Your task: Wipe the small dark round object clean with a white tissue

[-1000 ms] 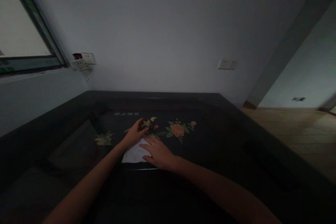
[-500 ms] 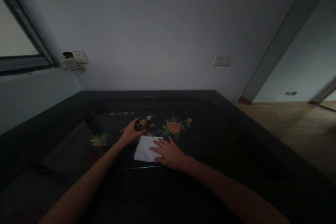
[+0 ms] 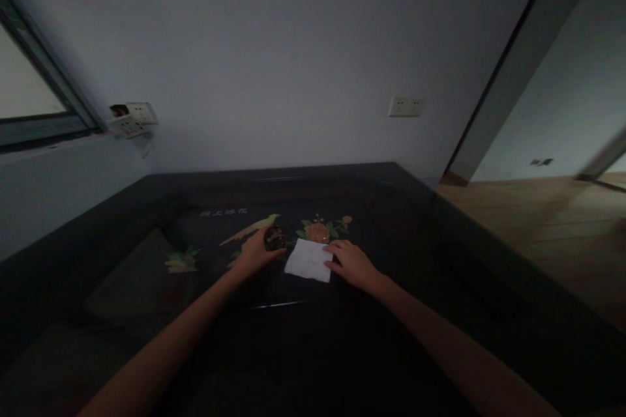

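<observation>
Both hands are sitting further right than a second ago, and the white cloth [image 3: 309, 260] has slid right with them, now lying flat just below the orange flower [image 3: 318, 232] painted on the black table [image 3: 440, 260]. Right hand [image 3: 353, 263] is resting open, fingertips touching the cloth's right edge. Left hand [image 3: 257, 251] is gripping a small dark round object [image 3: 275, 238] near frame centre.

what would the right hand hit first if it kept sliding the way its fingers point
The right hand points left across the white cloth, so past the cloth it would probably first meet the small dark round object in the left hand.
</observation>
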`<state>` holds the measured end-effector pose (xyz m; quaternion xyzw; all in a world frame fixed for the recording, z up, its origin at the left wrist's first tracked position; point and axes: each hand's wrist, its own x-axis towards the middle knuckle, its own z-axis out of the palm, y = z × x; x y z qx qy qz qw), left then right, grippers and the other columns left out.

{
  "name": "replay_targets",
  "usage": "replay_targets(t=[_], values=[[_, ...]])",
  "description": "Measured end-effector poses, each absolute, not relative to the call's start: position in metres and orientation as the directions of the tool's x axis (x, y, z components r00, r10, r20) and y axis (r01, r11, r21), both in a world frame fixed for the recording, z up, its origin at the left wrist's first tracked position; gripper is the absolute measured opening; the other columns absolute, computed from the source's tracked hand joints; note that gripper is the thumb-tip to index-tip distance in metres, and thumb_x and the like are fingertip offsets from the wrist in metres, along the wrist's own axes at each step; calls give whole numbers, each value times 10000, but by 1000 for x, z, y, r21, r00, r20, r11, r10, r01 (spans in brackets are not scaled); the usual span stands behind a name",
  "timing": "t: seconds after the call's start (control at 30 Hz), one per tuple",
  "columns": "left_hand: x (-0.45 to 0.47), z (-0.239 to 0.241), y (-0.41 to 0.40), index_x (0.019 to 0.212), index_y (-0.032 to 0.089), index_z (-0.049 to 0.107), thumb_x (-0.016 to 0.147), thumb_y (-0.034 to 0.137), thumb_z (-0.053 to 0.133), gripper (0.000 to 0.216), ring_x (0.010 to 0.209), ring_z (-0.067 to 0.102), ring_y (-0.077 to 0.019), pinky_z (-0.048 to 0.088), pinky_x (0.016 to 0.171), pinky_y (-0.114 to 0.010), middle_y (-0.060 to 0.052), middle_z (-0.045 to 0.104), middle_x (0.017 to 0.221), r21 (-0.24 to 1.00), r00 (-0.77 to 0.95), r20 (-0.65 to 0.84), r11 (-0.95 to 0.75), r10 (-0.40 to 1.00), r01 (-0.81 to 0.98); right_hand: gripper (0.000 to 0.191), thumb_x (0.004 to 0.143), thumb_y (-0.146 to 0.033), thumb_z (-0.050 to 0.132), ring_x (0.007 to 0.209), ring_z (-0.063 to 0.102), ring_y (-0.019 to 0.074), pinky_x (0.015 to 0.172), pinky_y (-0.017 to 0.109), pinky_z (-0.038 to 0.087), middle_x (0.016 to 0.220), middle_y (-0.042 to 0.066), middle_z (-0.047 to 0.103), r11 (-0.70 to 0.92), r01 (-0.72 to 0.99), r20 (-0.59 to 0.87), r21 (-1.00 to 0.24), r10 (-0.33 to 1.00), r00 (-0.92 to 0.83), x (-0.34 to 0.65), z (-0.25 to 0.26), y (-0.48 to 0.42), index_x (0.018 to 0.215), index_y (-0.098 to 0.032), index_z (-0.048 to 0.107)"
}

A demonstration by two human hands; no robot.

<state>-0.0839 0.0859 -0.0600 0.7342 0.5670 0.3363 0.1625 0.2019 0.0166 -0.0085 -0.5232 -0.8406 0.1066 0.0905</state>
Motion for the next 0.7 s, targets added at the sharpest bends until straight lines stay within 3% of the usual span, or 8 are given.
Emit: replay_targets(t=[0.3, 0.57, 0.7], values=[[-33, -70, 58, 1316, 160, 409, 686, 359, 703, 723, 1237, 502, -319, 398, 1021, -489, -167, 533, 1318, 616, 122, 356, -331, 927, 715, 606, 720, -365, 757, 1182, 519, 319, 906, 400, 446, 1252, 174, 582, 310, 920, -37, -240, 944, -328, 187, -1, 38, 1236, -145, 527], [-22, -62, 35, 1414, 182, 305, 708, 371, 710, 836, 1287, 455, -310, 323, 1071, -528, -165, 530, 1339, 613, 235, 276, -360, 932, 704, 412, 708, -321, 744, 926, 655, 276, 709, 319, 467, 1028, 117, 688, 262, 924, -208, -280, 923, -325, 203, 8, 45, 1070, -170, 618], [-25, -61, 38, 1369, 182, 363, 648, 342, 757, 837, 1261, 480, -317, 294, 1085, -545, -157, 545, 1320, 627, 213, 255, -329, 943, 706, 307, 700, -282, 734, 997, 607, 253, 758, 293, 440, 1039, 106, 654, 320, 887, -206, -331, 893, -399, 205, 7, 49, 971, -166, 646]])
